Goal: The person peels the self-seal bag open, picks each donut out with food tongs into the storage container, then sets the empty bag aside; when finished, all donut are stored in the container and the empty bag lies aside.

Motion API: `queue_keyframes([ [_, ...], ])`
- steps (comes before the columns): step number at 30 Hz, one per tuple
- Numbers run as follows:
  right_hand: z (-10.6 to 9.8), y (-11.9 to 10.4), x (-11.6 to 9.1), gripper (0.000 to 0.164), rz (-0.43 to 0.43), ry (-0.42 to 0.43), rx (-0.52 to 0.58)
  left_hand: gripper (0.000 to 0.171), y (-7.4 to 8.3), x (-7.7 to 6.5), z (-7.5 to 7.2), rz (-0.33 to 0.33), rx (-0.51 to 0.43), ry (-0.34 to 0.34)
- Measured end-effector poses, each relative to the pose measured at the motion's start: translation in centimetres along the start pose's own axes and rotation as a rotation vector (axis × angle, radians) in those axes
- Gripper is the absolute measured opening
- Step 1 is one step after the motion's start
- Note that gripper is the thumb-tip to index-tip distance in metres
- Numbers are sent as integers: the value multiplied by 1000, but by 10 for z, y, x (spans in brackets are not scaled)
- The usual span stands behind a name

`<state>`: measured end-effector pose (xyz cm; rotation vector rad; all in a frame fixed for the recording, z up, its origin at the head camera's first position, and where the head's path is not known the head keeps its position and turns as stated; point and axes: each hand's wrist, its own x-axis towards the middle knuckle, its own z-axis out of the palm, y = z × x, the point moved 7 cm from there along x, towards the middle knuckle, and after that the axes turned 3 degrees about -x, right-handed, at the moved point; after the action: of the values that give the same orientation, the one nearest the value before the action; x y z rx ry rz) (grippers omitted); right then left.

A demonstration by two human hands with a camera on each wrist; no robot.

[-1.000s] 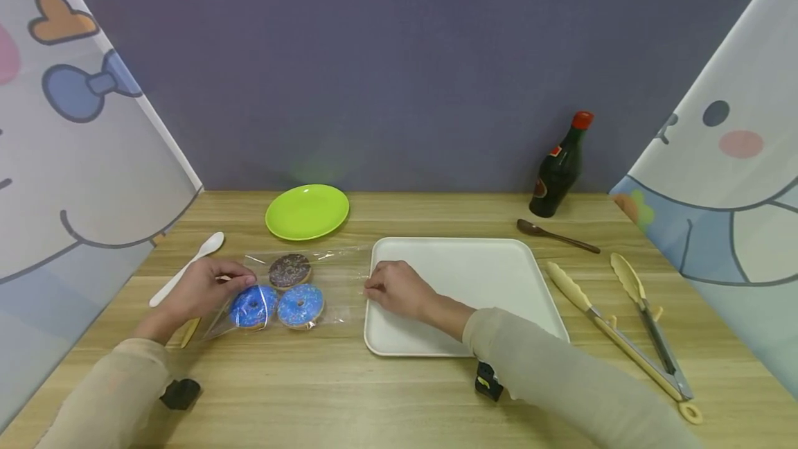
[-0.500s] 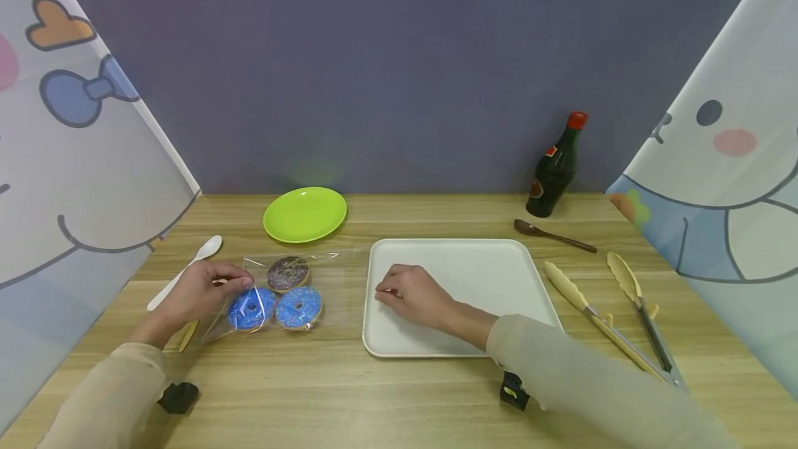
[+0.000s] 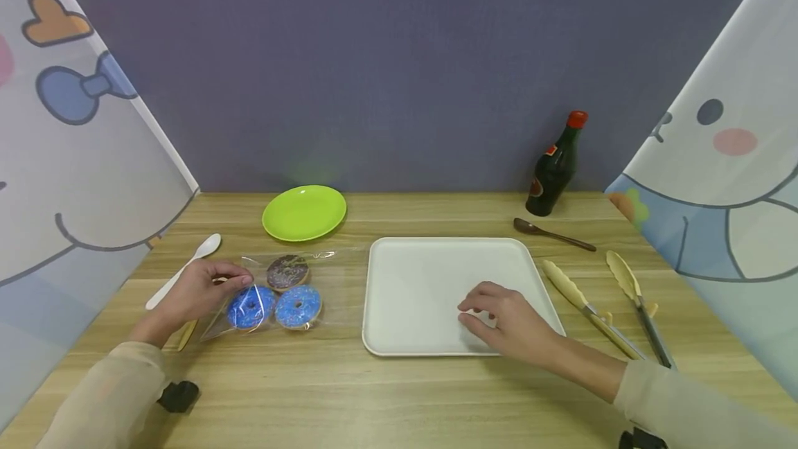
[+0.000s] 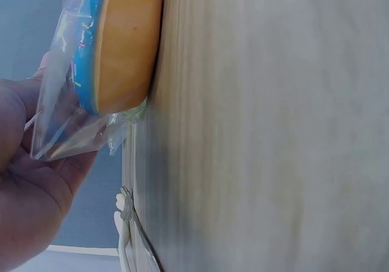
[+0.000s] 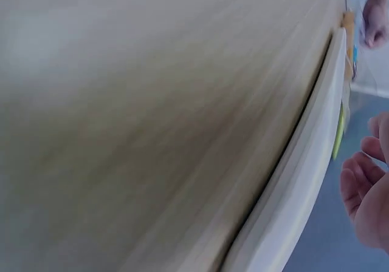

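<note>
From the left hand [image 3: 201, 289] rightward, a bag [image 3: 333, 296] containing three doughnuts [image 3: 298, 307] lies on the counter [image 3: 312, 393]; a spoon [image 3: 206, 247] lies left of that hand, a plate [image 3: 304, 213] beyond. Below the right hand [image 3: 514, 321] is a tray [image 3: 414, 296]; tongs [image 3: 565, 284] lie to this hand's right, another spoon [image 3: 528, 226] and a bottle [image 3: 553, 175] beyond.

You are viewing blue sprinkled donuts [image 3: 299, 294], a speckled brown donut [image 3: 286, 270], lime-green plate [image 3: 304, 213], white tray [image 3: 418, 289], wood-grained tabletop [image 3: 349, 400].

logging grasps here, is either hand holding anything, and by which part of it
The left hand pinches the clear bag of donuts by its left edge; the right hand holds nothing.
</note>
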<state>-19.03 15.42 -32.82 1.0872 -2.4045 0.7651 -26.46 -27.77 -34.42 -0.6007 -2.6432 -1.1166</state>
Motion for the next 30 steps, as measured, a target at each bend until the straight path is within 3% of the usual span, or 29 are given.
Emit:
queue_keyframes([
  [7,-40,15,-35,22,18,95,-161,4,0,1,-1,-16,2,-8],
  [15,-76,41,-72,39,190,42,-374,5,1,0,1,-8,0,-4],
  [21,-95,65,-101,67,324,31,-531,5,-1,0,1,-5,8,-7],
  [25,-104,82,-122,91,458,-1,-564,5,-3,0,3,-5,7,-15],
  [30,-109,93,-140,100,563,-7,-569,5,-4,-1,3,-14,7,-18],
])
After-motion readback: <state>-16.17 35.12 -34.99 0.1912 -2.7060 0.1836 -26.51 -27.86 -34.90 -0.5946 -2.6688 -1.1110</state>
